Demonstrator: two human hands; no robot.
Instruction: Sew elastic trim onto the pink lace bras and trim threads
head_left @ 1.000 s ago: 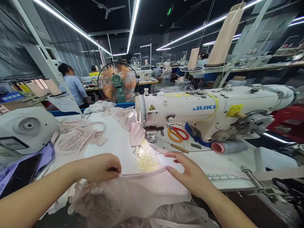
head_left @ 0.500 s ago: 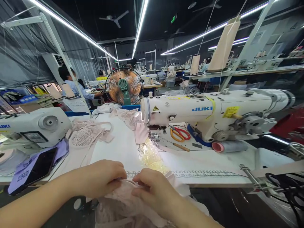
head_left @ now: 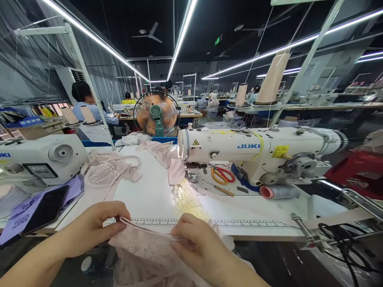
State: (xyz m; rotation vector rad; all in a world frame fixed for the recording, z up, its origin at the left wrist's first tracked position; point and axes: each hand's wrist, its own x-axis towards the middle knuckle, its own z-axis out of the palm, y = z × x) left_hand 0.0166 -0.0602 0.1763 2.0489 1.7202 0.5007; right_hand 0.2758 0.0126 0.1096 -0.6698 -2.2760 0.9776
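A pale pink lace garment (head_left: 146,247) hangs at the table's front edge, its upper edge stretched between both hands. My left hand (head_left: 98,223) pinches one end of that folded edge between thumb and fingers. Farther right, my right hand (head_left: 199,241) is closed on the same edge, thumb below and fingers above. The rest of the fabric drops below the table in loose folds. Just beyond the hands, a measuring tape strip (head_left: 239,224) runs along the front of the white table (head_left: 146,187). The sewing machine (head_left: 221,147) stands behind my right hand.
Orange-and-red-handled scissors (head_left: 221,174), a wooden-handled awl (head_left: 224,190) and a grey thread cone (head_left: 279,192) lie by the machine. More pink lace pieces (head_left: 110,169) are at left, near a phone (head_left: 48,209). A fan (head_left: 156,113) and a seated person (head_left: 85,101) are beyond.
My left hand has moved left, away from my right hand, and the garment's edge is now stretched out between them. The view has shifted slightly.
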